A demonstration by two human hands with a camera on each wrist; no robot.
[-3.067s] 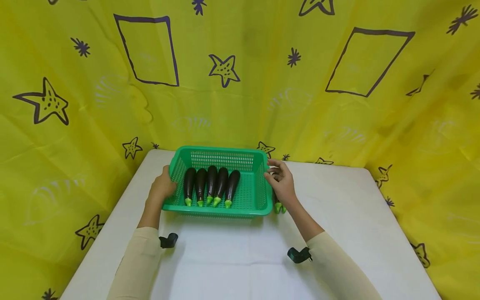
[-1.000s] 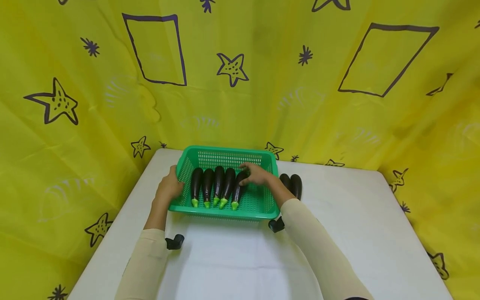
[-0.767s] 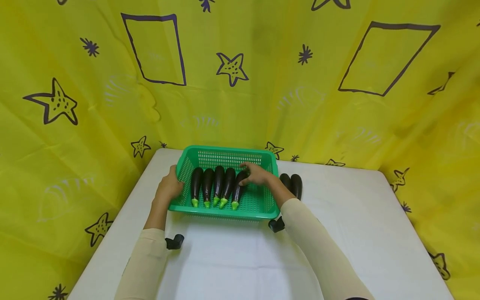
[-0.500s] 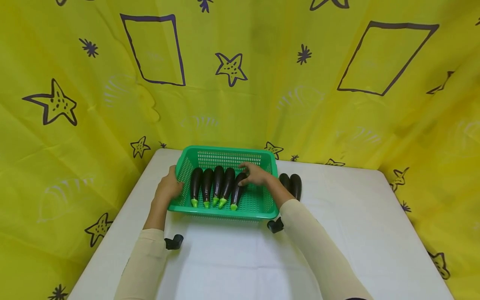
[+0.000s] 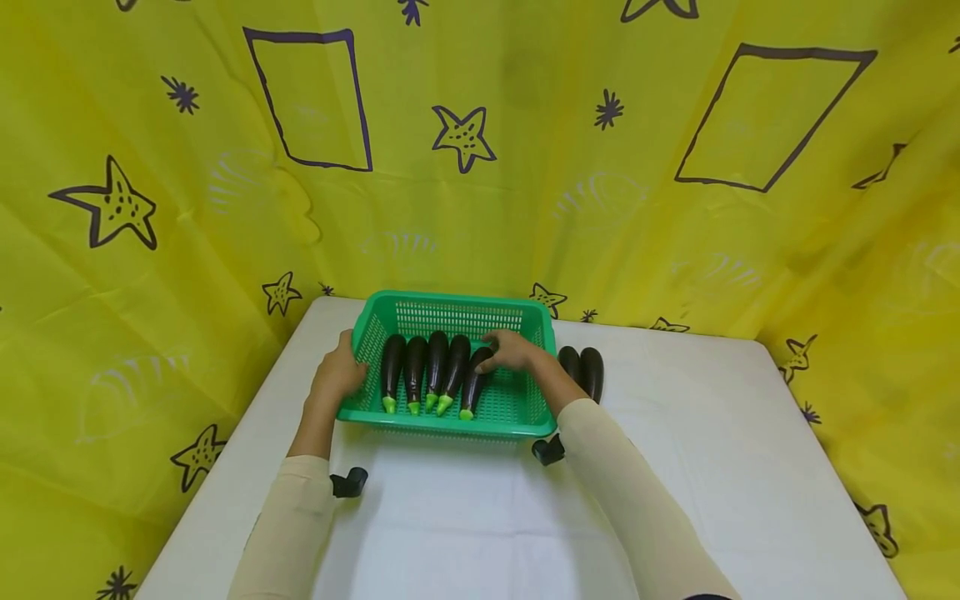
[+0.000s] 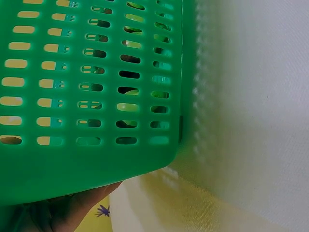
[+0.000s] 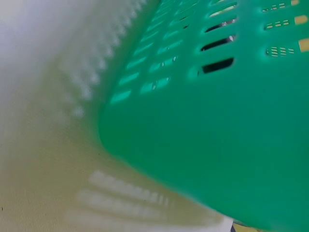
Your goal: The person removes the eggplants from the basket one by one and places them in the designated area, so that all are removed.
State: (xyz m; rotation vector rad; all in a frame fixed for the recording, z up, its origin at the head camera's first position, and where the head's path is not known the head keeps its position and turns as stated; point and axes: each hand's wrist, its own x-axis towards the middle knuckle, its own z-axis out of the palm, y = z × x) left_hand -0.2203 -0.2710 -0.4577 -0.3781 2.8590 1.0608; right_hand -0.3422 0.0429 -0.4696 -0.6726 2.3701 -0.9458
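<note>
A green basket (image 5: 450, 426) stands on the desk (image 5: 427, 521). The left hand (image 5: 339, 371) grips the basket's left end. Inside the basket, the right hand (image 5: 512, 351) pinches the far end of the rightmost eggplant (image 5: 470, 393); four eggplants (image 5: 437, 367) lie toward the basket's left end, two eggplants (image 5: 592, 372) just outside its right.

the basket (image 5: 450, 424) is green plastic, rectangular, with slotted walls, and stands upright on the bench (image 5: 450, 533); the left grip (image 5: 339, 371) holds its left end. inside, five glossy, dark eggplants (image 5: 437, 367) lie side by side in a row, green ends toward the person. the rightmost one (image 5: 472, 390) slants, its far end pinched by the right grip (image 5: 512, 350). two more eggplants (image 5: 592, 373) lie together just outside the right wall, their near ends hidden by the arm.
</note>
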